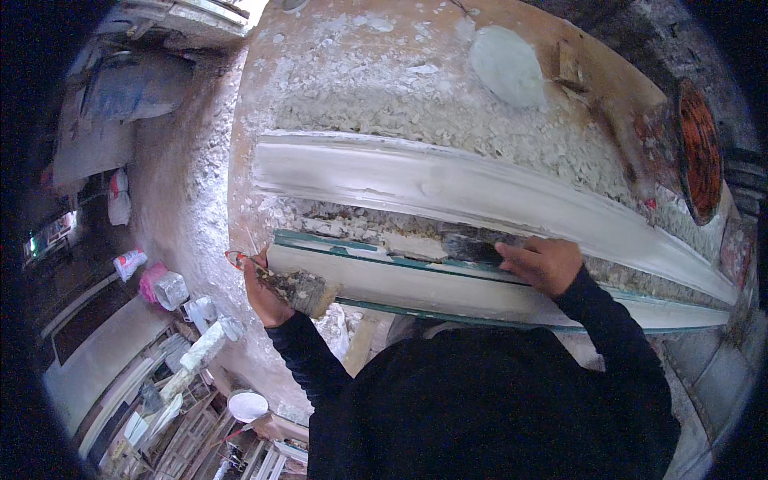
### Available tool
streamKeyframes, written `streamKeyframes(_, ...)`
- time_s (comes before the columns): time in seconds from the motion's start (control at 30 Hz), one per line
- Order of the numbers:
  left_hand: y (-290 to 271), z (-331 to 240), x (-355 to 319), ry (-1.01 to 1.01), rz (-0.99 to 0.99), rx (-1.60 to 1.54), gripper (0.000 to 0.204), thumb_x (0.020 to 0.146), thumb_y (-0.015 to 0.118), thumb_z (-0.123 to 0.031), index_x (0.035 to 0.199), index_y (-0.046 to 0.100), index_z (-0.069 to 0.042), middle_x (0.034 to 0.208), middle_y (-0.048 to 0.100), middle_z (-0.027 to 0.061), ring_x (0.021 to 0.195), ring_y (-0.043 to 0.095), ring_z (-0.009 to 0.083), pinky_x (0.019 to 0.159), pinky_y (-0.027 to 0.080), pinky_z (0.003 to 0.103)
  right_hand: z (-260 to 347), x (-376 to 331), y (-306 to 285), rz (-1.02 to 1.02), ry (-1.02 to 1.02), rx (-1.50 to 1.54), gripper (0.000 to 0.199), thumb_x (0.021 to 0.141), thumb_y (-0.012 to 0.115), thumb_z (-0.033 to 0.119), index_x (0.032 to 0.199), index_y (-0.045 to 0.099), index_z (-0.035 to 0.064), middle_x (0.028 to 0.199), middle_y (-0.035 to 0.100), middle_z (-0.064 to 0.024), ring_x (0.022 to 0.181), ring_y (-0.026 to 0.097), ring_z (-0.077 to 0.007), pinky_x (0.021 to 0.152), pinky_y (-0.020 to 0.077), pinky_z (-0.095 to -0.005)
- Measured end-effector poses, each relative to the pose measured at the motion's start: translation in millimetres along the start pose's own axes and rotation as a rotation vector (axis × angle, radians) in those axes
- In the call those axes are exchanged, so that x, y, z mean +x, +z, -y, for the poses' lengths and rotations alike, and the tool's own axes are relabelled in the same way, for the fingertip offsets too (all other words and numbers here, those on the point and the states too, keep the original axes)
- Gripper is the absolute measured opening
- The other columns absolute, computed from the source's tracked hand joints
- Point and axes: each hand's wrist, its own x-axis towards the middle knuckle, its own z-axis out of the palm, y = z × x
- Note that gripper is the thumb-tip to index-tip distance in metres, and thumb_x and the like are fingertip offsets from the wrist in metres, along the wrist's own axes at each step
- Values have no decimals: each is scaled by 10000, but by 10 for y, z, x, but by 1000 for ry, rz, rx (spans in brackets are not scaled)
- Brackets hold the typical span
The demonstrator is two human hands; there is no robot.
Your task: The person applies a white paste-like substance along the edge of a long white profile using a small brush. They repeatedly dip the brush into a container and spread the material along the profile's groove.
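Note:
A long pale mould strip with green edges (416, 276) lies across the near side of the table, close to my body. At its left end, my left hand (266, 292) is closed on a wide paintbrush (302, 292), its worn bristles pointing right. A small orange loop (234, 258) shows beside that hand. My right hand (548, 266) rests over the strip's far edge, fingers curled together. A dark flat piece (472, 244) lies at its fingertips; whether the fingers grip it is hard to tell. Beyond runs a long white plaster moulding (416, 176).
Plaster crumbs cover the worktable (344, 48). A pale round disc (506, 66) and a small wooden block (570, 66) lie at the back. An orange-lined round tub (700, 152) stands at the right. A white bucket (248, 406) and stacked strips are at the lower left.

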Motion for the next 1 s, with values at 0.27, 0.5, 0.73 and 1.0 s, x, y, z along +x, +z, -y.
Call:
streamKeyframes(0.27, -17, 19, 20, 14, 38, 21, 312, 905, 397, -340, 710, 395, -97, 957, 552, 141, 894, 526, 243, 812, 413, 370, -96, 121, 122, -11, 72, 53, 303, 789, 546, 409, 1063, 569, 281, 592, 549, -62, 516, 563, -260, 403, 426, -386)
streamKeyframes(0.5, -14, 7, -2, 16, -11, 32, 301, 908, 385, -326, 719, 396, -93, 968, 553, 149, 896, 525, 250, 817, 413, 372, 37, -22, -3, 8, 62, -86, 314, 773, 565, 403, 1066, 564, 288, 596, 527, -57, 484, 541, -261, 388, 410, -390)
streamKeyframes(0.73, -6, -10, -43, 14, -53, 59, 298, 912, 364, -321, 724, 402, -93, 992, 556, 161, 904, 535, 248, 808, 425, 377, -83, -66, -179, 6, 117, -9, 261, 745, 622, 322, 993, 611, 241, 575, 513, -54, 491, 538, -234, 427, 414, -364)
streamKeyframes(1.0, 58, -25, -37, 1, 12, 23, 296, 907, 377, -323, 744, 431, -81, 958, 568, 151, 892, 541, 243, 800, 431, 374, 98, 95, -34, 51, 25, -13, 271, 754, 618, 312, 1014, 608, 236, 596, 526, -52, 504, 546, -233, 427, 416, -360)
